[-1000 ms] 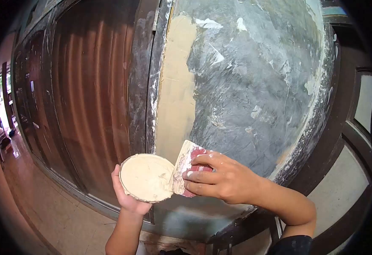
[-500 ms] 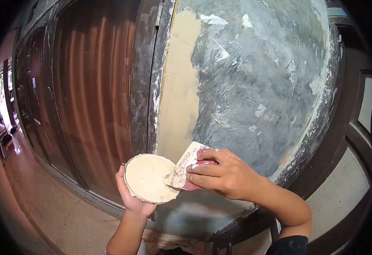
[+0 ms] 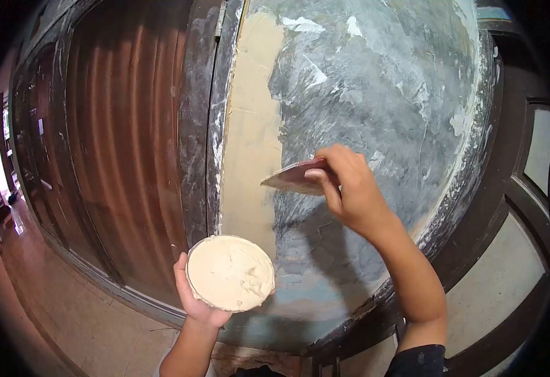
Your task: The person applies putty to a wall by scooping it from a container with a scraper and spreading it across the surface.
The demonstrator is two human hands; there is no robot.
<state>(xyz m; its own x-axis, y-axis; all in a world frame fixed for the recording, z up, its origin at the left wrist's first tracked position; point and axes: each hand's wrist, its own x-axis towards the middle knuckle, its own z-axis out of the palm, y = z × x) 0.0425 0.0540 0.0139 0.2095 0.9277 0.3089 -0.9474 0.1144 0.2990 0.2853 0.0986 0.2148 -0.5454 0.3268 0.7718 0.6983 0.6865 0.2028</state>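
My left hand [image 3: 201, 303] holds up a round tub of cream putty [image 3: 230, 271], gripped from below and along its left side. The putty fills it close to the rim, with a scooped, rough patch at the lower right. In my right hand [image 3: 349, 188] is a thin reddish putty spreader [image 3: 297, 177], pinched between thumb and fingers. Its pointed left corner lies over the edge of a cream putty strip [image 3: 250, 138] that runs down the wall. Grey wall [image 3: 363, 119] with white smears lies behind and right of the spreader.
Left of the putty strip stands a worn dark door frame [image 3: 199, 113], with a brown curtain [image 3: 127, 138] behind glass. A dark panelled door [image 3: 507, 264] is at the right. Tiled floor [image 3: 67, 283] shows at the lower left.
My right hand has lifted the spreader from the tub up to the wall and turned it. The tub has shifted slightly down and right, and its putty shows a fresh scooped mark.
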